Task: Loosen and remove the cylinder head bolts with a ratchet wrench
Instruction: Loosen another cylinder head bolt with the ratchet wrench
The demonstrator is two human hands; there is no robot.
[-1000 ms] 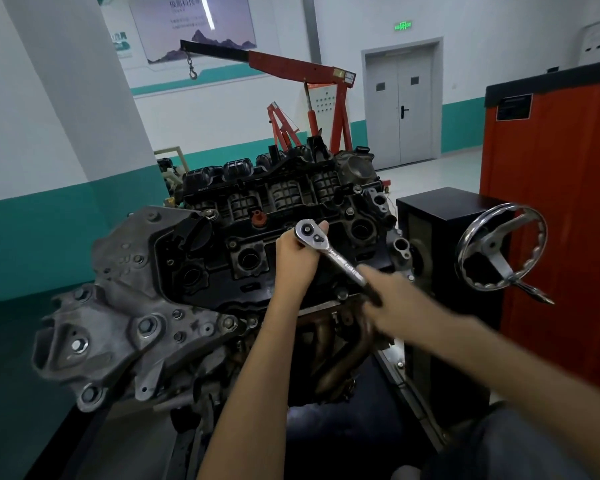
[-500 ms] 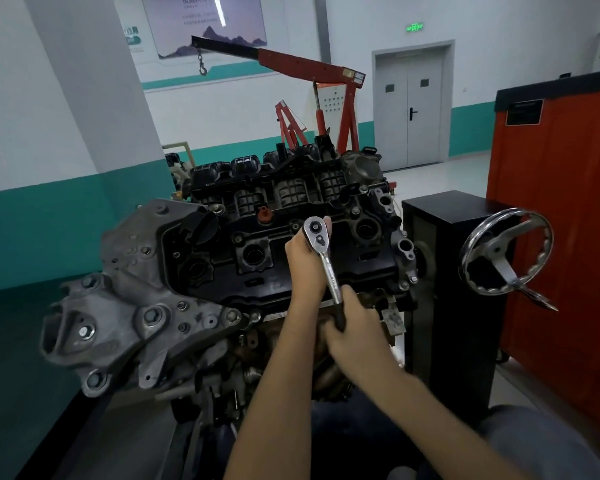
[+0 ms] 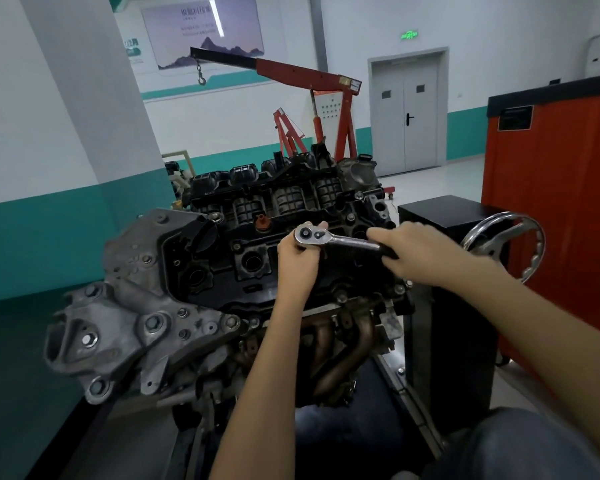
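Ratchet wrench [image 3: 329, 238] polished metal; cover [image 3: 257, 258] matt black, probably plastic; bracket [image 3: 132, 317] rough cast metal.

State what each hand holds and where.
Both hold the ratchet wrench: left hand steadies its head, right hand grips the black handle end.

- Red hydraulic engine crane with a black boom [image 3: 291, 69] stands behind the engine; a chain and hook [image 3: 200, 77] hang from the boom tip.
- Grey double door [image 3: 407, 114] in the far wall, shut; green lit exit sign [image 3: 409, 35] above it.
- Orange cabinet with a black top [image 3: 555, 174] at right.
- Black box-shaped stand [image 3: 440, 213] just beside the cabinet, carrying a silver spoked handwheel [image 3: 506, 244].
- White square pillar [image 3: 84, 98] at left.
- Walls white above, teal band [image 3: 32, 244] below.
- Wall poster with a mountain silhouette [image 3: 205, 29]; text unreadable.
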